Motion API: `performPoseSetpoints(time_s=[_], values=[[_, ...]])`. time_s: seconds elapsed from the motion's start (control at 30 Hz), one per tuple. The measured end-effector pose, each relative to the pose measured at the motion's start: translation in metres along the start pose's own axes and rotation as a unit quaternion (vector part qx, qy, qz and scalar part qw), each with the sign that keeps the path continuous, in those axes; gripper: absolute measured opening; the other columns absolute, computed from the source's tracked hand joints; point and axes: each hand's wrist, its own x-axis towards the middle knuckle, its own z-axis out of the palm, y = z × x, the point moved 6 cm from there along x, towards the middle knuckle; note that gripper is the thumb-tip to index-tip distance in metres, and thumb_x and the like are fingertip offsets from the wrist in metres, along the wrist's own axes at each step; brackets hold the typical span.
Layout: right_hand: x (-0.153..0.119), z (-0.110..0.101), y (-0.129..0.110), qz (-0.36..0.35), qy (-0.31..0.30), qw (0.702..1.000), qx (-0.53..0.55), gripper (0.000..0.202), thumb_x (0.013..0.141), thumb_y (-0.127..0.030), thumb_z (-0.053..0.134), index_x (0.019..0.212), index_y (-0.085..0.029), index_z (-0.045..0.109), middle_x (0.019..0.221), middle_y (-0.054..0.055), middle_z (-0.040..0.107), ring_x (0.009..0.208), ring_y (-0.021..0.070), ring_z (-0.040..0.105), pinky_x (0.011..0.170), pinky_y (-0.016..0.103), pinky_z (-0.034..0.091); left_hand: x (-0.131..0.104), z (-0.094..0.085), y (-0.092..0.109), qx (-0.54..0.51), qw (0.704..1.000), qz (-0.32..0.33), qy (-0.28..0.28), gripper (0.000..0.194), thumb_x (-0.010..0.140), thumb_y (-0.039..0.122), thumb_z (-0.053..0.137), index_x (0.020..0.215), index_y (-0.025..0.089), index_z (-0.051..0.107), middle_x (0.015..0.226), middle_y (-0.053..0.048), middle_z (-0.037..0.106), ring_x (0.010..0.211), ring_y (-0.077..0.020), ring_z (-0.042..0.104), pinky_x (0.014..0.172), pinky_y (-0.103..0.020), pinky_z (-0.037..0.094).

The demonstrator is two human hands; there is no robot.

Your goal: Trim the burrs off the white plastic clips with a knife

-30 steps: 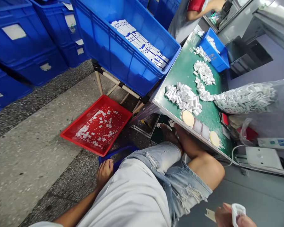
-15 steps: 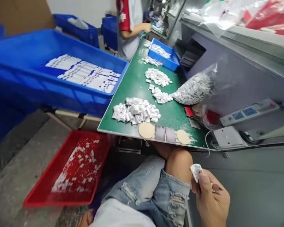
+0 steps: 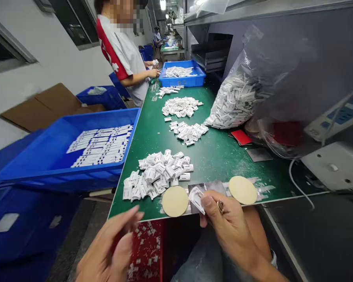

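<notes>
Pinched between the thumb and fingers of my right hand [image 3: 228,219] is a small white plastic part [image 3: 197,199] with a slot in it, held over the table's front edge. My left hand [image 3: 111,243] is open and empty at the lower left, fingers apart and slightly blurred. Beyond it lies a heap of similar white plastic parts [image 3: 160,172]. Along the edge, two round cream pads [image 3: 175,201] are fixed to the table, with grey rectangular patches [image 3: 208,188] between them, partly behind the held part.
Farther along the green table [image 3: 147,133] are more piles of white parts [image 3: 181,106], a clear bag [image 3: 235,98] full of them and a blue tray [image 3: 182,81]. A co-worker [image 3: 126,58] stands at the left side. A blue bin [image 3: 61,172] and a red tray [image 3: 157,250] flank the table.
My view has tilted up toward the table. My right hand has come from beside my knee to the table edge, still pinching the white part. My left hand has risen into view, open.
</notes>
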Motion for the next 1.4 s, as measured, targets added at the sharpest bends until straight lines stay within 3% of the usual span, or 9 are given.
performPoseSetpoints(time_s=[0.13,0.27,0.47,0.57,0.63,0.73,0.83,0.97,1.4], values=[[0.026,-0.003,-0.012,-0.05,0.041,0.998,-0.025,0.04,0.1,-0.047,0.047,0.073,-0.02,0.058,0.063,-0.003,0.054,0.058,0.0111,0.049,0.056,0.023,0.037,0.059,0.076,0.111,-0.123,0.939,0.117,-0.298,0.027,0.099,0.038,0.051,0.099,0.025,0.074,0.105,-0.006,0.071,0.096,-0.0241,0.061,0.086,-0.032,0.045],[0.039,-0.032,-0.015,-0.066,0.108,0.989,-0.082,0.039,0.1,-0.046,0.049,0.072,-0.02,0.056,0.06,-0.005,0.051,0.055,0.0096,0.046,0.053,0.022,0.034,0.09,0.13,0.143,-0.217,0.906,0.138,-0.337,0.032,0.1,0.036,0.051,0.08,0.019,0.07,0.083,-0.003,0.065,0.081,-0.0184,0.057,0.077,-0.029,0.042],[0.052,-0.061,-0.028,-0.083,0.063,0.968,-0.23,0.038,0.097,-0.048,0.055,0.125,-0.024,0.06,0.069,-0.005,0.055,0.055,0.0114,0.049,0.05,0.023,0.038,0.132,0.151,0.127,-0.329,0.889,0.04,-0.317,0.036,0.097,0.047,0.054,0.089,0.017,0.072,0.077,-0.001,0.06,0.07,-0.0144,0.051,0.064,-0.026,0.039],[0.065,-0.066,-0.04,-0.165,0.03,0.924,-0.344,0.038,0.102,-0.041,0.046,0.136,-0.024,0.053,0.094,0.003,0.067,0.078,0.0156,0.063,0.068,0.027,0.049,0.145,0.155,0.123,-0.36,0.873,0.02,-0.328,0.033,0.095,0.045,0.059,0.085,0.015,0.069,0.074,0.0,0.058,0.066,-0.0126,0.05,0.061,-0.025,0.038],[0.078,-0.064,-0.047,-0.235,-0.008,0.889,-0.393,0.031,0.105,-0.034,0.041,0.13,-0.023,0.054,0.105,0.007,0.068,0.091,0.0172,0.065,0.079,0.03,0.05,0.147,0.156,0.123,-0.369,0.863,0.017,-0.344,0.032,0.094,0.043,0.061,0.084,0.014,0.068,0.071,0.0,0.056,0.063,-0.0116,0.049,0.06,-0.024,0.039],[0.101,-0.059,-0.055,-0.314,-0.031,0.837,-0.446,0.023,0.105,-0.031,0.04,0.109,-0.019,0.06,0.092,0.005,0.068,0.082,0.0166,0.064,0.072,0.028,0.048,0.145,0.154,0.119,-0.399,0.848,-0.004,-0.349,0.026,0.093,0.04,0.063,0.099,0.014,0.068,0.075,0.0,0.058,0.066,-0.0115,0.054,0.061,-0.023,0.042],[0.117,-0.052,-0.06,-0.377,-0.043,0.796,-0.472,0.034,0.104,-0.044,0.04,0.1,-0.017,0.059,0.08,0.003,0.065,0.068,0.015,0.061,0.063,0.028,0.043,0.144,0.149,0.11,-0.443,0.837,-0.038,-0.319,0.028,0.091,0.035,0.069,0.113,0.018,0.064,0.08,0.002,0.058,0.069,-0.0103,0.057,0.064,-0.022,0.046],[0.124,-0.043,-0.058,-0.454,-0.033,0.749,-0.482,0.05,0.099,-0.061,0.041,0.083,-0.017,0.058,0.066,0.0,0.058,0.054,0.0126,0.053,0.055,0.028,0.035,0.144,0.148,0.101,-0.454,0.84,-0.055,-0.292,0.023,0.089,0.032,0.072,0.108,0.018,0.067,0.076,0.002,0.061,0.068,-0.0097,0.06,0.065,-0.02,0.049],[0.121,-0.042,-0.036,-0.47,0.022,0.7,-0.538,0.055,0.102,-0.057,0.038,0.061,-0.021,0.049,0.054,-0.002,0.04,0.049,0.0132,0.033,0.052,0.034,0.019,0.133,0.164,0.084,-0.405,0.852,-0.135,-0.304,0.015,0.086,0.031,0.077,0.099,0.026,0.074,0.072,0.005,0.062,0.061,-0.0047,0.061,0.056,-0.012,0.048]])
